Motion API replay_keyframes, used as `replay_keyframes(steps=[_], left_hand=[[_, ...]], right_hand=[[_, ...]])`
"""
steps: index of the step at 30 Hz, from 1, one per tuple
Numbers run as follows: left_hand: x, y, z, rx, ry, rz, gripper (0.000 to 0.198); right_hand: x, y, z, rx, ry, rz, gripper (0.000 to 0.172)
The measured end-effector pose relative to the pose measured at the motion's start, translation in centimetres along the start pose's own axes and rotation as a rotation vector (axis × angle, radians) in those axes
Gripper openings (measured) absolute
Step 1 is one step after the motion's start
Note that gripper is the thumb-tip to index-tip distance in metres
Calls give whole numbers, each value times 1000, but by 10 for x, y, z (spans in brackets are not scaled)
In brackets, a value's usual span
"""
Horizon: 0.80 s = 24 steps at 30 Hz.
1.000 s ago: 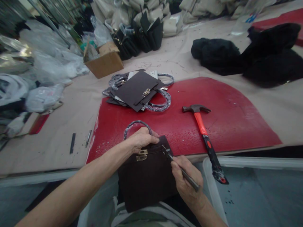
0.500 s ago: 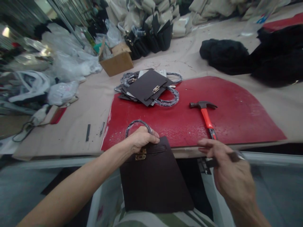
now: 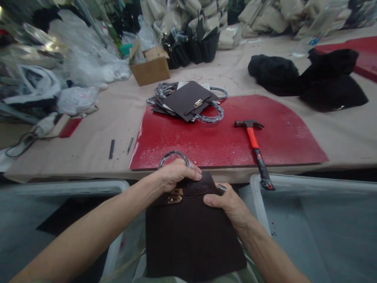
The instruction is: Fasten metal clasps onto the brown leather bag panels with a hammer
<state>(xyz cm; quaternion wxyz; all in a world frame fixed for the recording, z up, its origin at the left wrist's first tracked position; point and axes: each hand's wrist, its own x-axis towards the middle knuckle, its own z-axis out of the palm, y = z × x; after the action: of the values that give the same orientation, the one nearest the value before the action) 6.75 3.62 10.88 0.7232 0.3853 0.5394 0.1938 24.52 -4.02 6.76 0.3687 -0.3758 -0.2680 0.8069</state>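
A dark brown handbag (image 3: 188, 236) with a gold clasp (image 3: 175, 195) lies in my lap against the table's front edge. My left hand (image 3: 176, 177) is closed over its top, just under the plastic-wrapped handle (image 3: 174, 155). My right hand (image 3: 228, 204) grips the bag's upper right corner, thumb on the front; a small grey metal tip shows above its fingers. A hammer (image 3: 255, 149) with an orange and black handle lies on the red mat (image 3: 288, 137) to the right.
A pile of similar brown bags (image 3: 188, 101) lies at the mat's far edge. Behind are a cardboard box (image 3: 150, 70), black bags (image 3: 194, 49), and black cloth (image 3: 306, 78). Plastic wrappings (image 3: 73, 67) crowd the left. Grey bins (image 3: 318, 224) flank my lap. Small metal tools (image 3: 112, 149) lie left of the mat.
My right hand swung out right with a thin metal tool, then came back and took the bag's upper right corner. My left hand stayed on the bag's top. The view tilted.
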Motion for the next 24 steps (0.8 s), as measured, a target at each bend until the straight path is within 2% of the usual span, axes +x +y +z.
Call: replay_keyframes(steps=[5,13,24], left_hand=[[-11,-9,1,-97,-73,-11,34],[-17,-22,4,-127,-52,18,21],[-6,-33,-4,-155,-65,11,22]], right_hand=[[-4,7,5,23,-68,-25,38],[-2,19,8,17,-68,-55,32],[7,27,1,-49,-43,-70,36]])
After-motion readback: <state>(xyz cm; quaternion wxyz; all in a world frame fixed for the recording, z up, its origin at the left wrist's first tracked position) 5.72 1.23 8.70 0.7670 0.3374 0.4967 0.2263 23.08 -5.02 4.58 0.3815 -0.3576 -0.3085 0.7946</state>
